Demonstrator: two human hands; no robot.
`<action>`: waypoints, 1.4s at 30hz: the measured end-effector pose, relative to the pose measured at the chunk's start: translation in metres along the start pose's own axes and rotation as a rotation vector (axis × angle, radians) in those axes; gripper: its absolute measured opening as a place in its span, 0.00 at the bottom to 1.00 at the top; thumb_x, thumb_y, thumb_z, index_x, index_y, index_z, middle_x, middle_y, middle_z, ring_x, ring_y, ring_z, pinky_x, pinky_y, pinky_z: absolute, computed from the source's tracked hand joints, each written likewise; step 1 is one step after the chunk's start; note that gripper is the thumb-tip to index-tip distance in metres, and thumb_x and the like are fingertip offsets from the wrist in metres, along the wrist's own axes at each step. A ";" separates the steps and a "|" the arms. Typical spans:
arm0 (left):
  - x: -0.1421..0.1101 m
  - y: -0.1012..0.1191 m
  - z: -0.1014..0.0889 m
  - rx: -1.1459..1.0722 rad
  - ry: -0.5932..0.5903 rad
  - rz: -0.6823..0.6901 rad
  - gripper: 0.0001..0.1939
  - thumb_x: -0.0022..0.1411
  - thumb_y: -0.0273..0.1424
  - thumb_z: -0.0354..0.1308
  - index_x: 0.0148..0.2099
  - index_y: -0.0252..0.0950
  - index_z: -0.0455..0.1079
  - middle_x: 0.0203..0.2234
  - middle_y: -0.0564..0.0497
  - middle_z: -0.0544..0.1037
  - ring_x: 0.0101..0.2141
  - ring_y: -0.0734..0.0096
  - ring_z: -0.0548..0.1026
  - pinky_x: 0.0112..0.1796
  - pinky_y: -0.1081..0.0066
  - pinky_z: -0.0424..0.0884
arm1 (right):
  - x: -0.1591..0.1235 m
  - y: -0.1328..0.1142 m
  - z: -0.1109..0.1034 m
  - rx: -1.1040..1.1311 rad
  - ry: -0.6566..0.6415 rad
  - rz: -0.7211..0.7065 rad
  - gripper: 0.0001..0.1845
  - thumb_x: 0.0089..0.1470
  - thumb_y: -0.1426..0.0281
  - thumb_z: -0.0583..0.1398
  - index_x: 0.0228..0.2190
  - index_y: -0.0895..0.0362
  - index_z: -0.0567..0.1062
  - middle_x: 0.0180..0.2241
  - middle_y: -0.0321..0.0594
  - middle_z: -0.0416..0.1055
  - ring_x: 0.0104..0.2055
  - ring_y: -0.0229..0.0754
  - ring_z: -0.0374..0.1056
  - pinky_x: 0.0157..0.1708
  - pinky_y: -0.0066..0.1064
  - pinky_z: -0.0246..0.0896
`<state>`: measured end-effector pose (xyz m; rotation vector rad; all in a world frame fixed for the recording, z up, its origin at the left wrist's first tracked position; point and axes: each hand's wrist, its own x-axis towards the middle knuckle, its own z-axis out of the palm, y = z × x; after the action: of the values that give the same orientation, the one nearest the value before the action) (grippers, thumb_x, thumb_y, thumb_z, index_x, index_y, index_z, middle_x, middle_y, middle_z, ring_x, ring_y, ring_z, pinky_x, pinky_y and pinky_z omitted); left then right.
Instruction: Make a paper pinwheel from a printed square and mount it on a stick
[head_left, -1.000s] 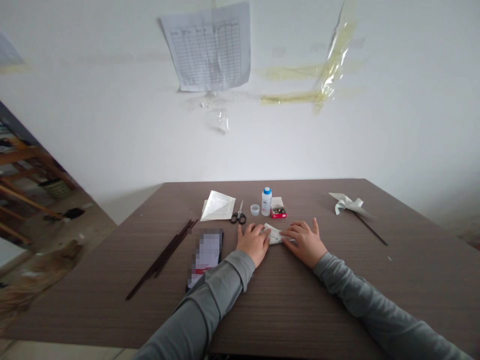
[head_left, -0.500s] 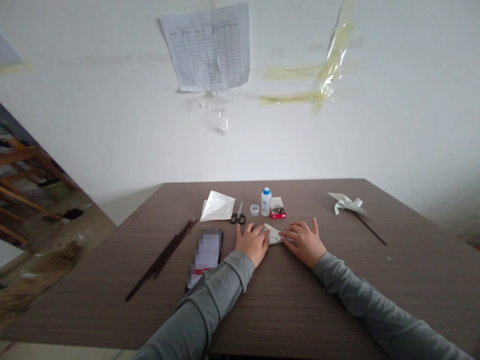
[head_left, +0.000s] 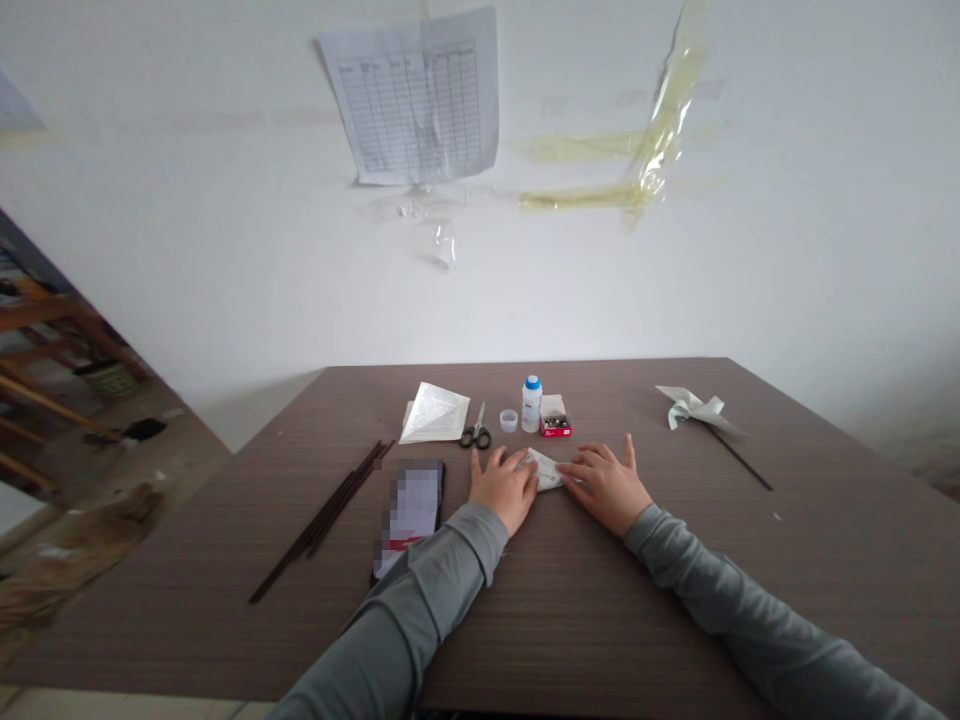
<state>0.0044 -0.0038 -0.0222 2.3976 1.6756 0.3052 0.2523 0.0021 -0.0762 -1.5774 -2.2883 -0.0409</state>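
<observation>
A small folded piece of printed paper [head_left: 548,474] lies on the table between my two hands. My left hand [head_left: 504,490] rests over its left end, fingers spread and fingertips pressing down. From the other side, the outstretched fingers of my right hand [head_left: 609,487] touch the right end, with the little finger raised. Both palms face the tabletop, and parts of the paper are hidden beneath the fingers. Just beyond my left hand lies a pair of black-handled scissors [head_left: 475,430].
Behind the paper stand a small clear cup [head_left: 508,421], a blue-capped bottle [head_left: 531,408] and a red box of pins [head_left: 556,427]. Paper sheets [head_left: 435,413], dark sticks [head_left: 330,512] and a phone [head_left: 411,515] lie leftward. A paper pinwheel [head_left: 697,408] lies at right.
Almost nothing differs. My hands stay on the folded paper, with only slight shifts of the fingers and of the camera view.
</observation>
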 end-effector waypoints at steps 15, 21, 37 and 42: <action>-0.001 0.002 -0.003 0.001 -0.025 -0.001 0.22 0.91 0.32 0.63 0.76 0.53 0.90 0.81 0.50 0.87 0.84 0.35 0.76 0.88 0.13 0.54 | 0.000 -0.003 -0.004 0.000 -0.004 0.018 0.22 0.85 0.63 0.63 0.63 0.36 0.97 0.61 0.49 0.96 0.76 0.72 0.82 0.88 0.95 0.43; -0.001 -0.001 0.001 -0.023 -0.013 -0.016 0.22 0.90 0.32 0.65 0.75 0.53 0.91 0.81 0.47 0.87 0.83 0.34 0.77 0.88 0.14 0.56 | 0.001 -0.005 -0.009 0.020 -0.021 0.037 0.21 0.83 0.65 0.65 0.61 0.36 0.97 0.60 0.48 0.96 0.77 0.72 0.81 0.89 0.94 0.44; -0.002 0.003 -0.005 -0.042 -0.076 -0.034 0.26 0.89 0.31 0.63 0.80 0.54 0.87 0.86 0.49 0.82 0.88 0.33 0.71 0.88 0.11 0.54 | 0.000 -0.008 -0.009 0.009 -0.021 0.056 0.20 0.82 0.65 0.67 0.61 0.35 0.97 0.61 0.49 0.93 0.74 0.73 0.82 0.85 1.02 0.44; -0.001 0.001 -0.006 -0.054 -0.074 -0.039 0.26 0.87 0.33 0.68 0.79 0.57 0.89 0.85 0.50 0.83 0.87 0.29 0.72 0.86 0.09 0.56 | 0.000 -0.015 -0.002 -0.011 -0.003 0.126 0.17 0.84 0.61 0.65 0.57 0.40 0.97 0.59 0.49 0.90 0.69 0.68 0.83 0.85 0.97 0.53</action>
<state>0.0033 -0.0046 -0.0158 2.3051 1.6582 0.2494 0.2395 -0.0038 -0.0715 -1.7244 -2.1900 -0.0190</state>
